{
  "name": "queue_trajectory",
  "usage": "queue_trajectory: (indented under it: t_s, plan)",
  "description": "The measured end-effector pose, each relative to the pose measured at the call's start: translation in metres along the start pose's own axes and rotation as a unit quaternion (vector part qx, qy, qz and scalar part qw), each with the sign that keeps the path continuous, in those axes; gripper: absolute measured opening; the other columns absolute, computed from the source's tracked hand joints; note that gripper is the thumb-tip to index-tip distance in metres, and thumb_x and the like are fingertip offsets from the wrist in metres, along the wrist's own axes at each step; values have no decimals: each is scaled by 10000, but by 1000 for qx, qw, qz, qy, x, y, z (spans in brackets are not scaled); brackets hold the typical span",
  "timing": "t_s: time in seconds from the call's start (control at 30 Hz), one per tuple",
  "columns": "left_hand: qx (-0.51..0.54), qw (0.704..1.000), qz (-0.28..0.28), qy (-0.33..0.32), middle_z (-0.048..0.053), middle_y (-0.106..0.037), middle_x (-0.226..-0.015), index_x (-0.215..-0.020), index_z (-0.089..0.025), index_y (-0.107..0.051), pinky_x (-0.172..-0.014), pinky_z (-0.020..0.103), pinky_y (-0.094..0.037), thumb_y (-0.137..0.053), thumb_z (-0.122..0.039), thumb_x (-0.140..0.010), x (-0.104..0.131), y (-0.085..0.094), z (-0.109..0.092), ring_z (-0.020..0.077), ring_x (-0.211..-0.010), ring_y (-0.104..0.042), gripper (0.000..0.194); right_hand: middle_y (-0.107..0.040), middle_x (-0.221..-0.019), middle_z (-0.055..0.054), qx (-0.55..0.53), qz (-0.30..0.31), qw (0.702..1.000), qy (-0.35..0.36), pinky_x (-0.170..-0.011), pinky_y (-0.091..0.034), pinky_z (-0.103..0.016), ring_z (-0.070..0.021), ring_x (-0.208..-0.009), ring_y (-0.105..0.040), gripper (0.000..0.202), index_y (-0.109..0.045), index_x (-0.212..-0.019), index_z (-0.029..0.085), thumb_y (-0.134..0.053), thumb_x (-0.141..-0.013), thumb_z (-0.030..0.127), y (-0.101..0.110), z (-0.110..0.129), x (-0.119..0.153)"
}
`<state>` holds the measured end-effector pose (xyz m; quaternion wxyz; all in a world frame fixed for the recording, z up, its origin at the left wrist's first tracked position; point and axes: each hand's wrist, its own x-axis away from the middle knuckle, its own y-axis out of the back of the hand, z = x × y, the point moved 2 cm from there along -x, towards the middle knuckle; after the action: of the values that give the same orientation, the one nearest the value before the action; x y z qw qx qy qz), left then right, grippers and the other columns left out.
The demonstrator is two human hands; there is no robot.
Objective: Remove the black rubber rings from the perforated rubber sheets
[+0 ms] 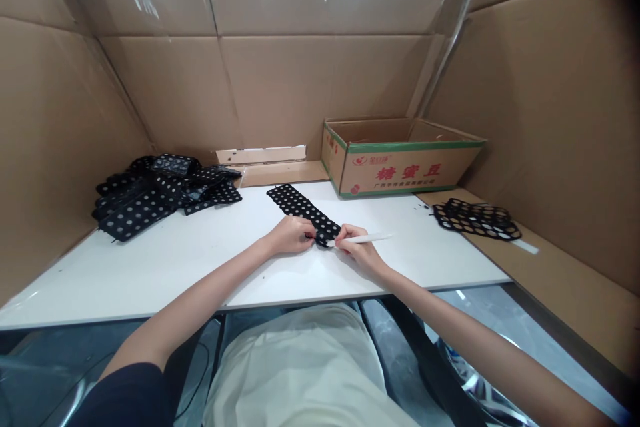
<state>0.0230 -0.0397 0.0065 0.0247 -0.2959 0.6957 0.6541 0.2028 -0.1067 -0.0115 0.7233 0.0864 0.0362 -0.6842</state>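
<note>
A black strip with rows of pale round spots (300, 205) lies slantwise on the white table in front of me. My left hand (293, 235) is closed at the strip's near end, its curled fingers gripping the left edge. From the right, my right hand (357, 248) pinches a slim white pen-like tool (370, 238). The tool's tip meets the strip's near end, close to my left fingers. Whether the spots are holes or print I cannot tell.
A heap of similar black spotted strips (165, 190) lies at the left. An open carton with green edges (400, 163) stands at the back right. Black netting with large round holes (477, 219) rests at the right. Cardboard walls (325, 80) enclose the white table (200, 267).
</note>
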Motion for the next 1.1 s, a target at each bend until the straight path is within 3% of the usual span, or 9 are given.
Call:
queue_trajectory:
  t_s: [0.13,0.3,0.57,1.1]
  plan:
    - [-86,994,16,-71,60,-646,-862,-841,-162,-646,-660,232,-442,-521,-200,-782,1,-2,-6,141,-763,-589,143,-387,-412,57,-6,-9,1000,-10,-398,-168,-207,-61,-389,-293,97,-482,-581,180,-549,-650,193,2,-1,-1]
    - [-79,991,36,-103,52,-646,-887,-853,-172,-645,-686,227,-446,-504,-178,-800,0,-2,-12,131,-786,-592,150,-385,-374,63,-7,-4,1000,-14,-375,-149,-196,-48,-357,-285,164,-448,-546,179,-574,-645,215,0,-4,-2]
    - [-51,993,32,-101,50,-658,-877,-831,-177,-665,-656,207,-439,-519,-197,-809,0,-2,-13,121,-775,-604,149,-406,-346,67,-62,26,997,-32,-342,-172,-188,-49,-309,-294,239,-408,-550,192,-604,-666,265,-6,1,0]
    - [-21,998,32,-54,44,-680,-810,-801,-162,-677,-614,205,-426,-519,-178,-773,-1,-5,-16,128,-720,-614,161,-456,-390,58,-17,54,998,3,-372,-222,-191,-55,-332,-350,205,-440,-593,182,-562,-744,247,-5,-7,0]
